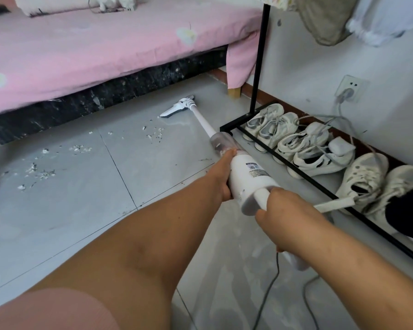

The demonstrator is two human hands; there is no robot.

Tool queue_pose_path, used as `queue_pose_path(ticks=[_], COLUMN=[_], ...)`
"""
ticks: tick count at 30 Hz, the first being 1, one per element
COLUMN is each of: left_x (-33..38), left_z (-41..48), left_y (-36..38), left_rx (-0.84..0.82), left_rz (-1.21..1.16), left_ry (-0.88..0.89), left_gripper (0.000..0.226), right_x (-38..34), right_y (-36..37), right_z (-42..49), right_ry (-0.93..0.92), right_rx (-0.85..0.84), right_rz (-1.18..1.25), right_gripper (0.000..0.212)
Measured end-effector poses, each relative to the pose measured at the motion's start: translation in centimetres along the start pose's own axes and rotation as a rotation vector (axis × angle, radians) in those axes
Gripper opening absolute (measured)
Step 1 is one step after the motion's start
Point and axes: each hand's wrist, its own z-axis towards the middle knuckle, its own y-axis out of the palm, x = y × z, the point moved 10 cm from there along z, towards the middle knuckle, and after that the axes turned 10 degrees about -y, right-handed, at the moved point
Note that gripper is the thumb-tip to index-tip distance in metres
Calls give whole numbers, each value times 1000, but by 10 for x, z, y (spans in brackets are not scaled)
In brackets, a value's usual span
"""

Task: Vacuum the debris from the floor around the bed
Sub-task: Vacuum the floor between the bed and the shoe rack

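Debris litters grey floor tiles beside pink bed.

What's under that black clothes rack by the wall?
White sneakers line the floor inside the rack's base, an adapter and cable lying on them. A dark shape hides the nearest shoe's end.

Glossy white plastic vacuum; smooth grey tile floor; pink cloth bedsheet.

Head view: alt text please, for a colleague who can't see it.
Both hands grip a white stick vacuum, the left hand on its body and the right hand on the rear handle, its nozzle on the grey tile floor beside the pink-sheeted bed. White debris lies scattered left of the nozzle; pale shoes line a black rack at right.
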Motion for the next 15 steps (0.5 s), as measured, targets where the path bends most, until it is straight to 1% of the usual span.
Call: queue_pose_path(ticks=[3, 4, 6, 8, 10, 11, 13, 15], left_x=[-9, -12, -16, -16, -13, -11, -6, -2], left_z=[-5, -6, -8, -8, -8, -8, -7, -7], left_y=[5, 7, 7, 4, 0, -3, -10, -16], left_rx=[-14, -17, -13, 4, 21, 29, 47, 55], left_rz=[41, 57, 82, 94, 98, 96, 87, 78], left_ry=[-14, -23, -36, -34, -28, -26, -26, -28], left_gripper=[55, 56, 57, 58, 57, 56, 52, 48], right_x=[6, 7, 4, -2, 1, 4, 2, -5], right_y=[1, 4, 9, 10, 14, 18, 21, 19], right_z=[-5, -8, -14, -12, -10, -7, 1, 10], right_ry=[18, 30, -17, -91, -15, 35, 43, 3], right_rx=[-12, -35, -33, 16, -33, -69, -82, -45], right_rz=[-39, -39, -36, 11, 59, 81, 88, 74], right_gripper=[46, 39, 14, 21, 22, 27, 31, 29])
